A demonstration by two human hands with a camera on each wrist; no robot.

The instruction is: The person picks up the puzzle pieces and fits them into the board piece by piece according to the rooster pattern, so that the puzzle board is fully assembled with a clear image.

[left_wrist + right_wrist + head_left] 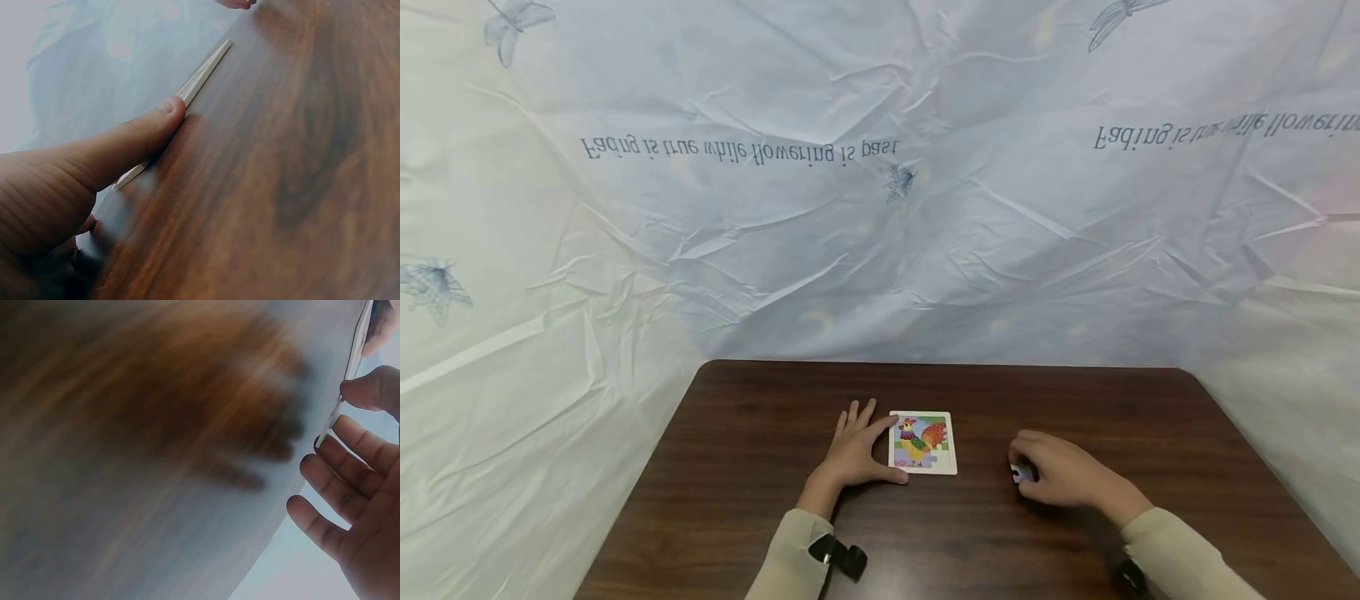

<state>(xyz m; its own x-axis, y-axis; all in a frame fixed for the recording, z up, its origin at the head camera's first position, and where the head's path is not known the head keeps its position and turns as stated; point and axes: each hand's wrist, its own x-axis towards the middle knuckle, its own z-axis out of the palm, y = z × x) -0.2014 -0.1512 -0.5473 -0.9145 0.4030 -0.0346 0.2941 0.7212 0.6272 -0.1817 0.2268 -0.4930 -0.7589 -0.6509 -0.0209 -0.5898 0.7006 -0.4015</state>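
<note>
A small jigsaw puzzle board (953,446) with a white border and a colourful rooster picture lies flat on the table. A pale bare patch shows in the picture's lower right. My left hand (852,452) touches the board at its left side, index fingertip at the far left corner and thumb at the near edge. In the left wrist view the thumb (140,134) lies along the board's thin edge (206,72). To the right of the board, my right hand (1063,471) pinches a puzzle piece (1022,473) between thumb and fingers, close over the table.
The dark brown wooden table (760,400) has rounded far corners. Behind it and at both sides hangs a wrinkled pale sheet (850,250) with printed lettering. A dark strap with a small device (838,556) sits on the left wrist.
</note>
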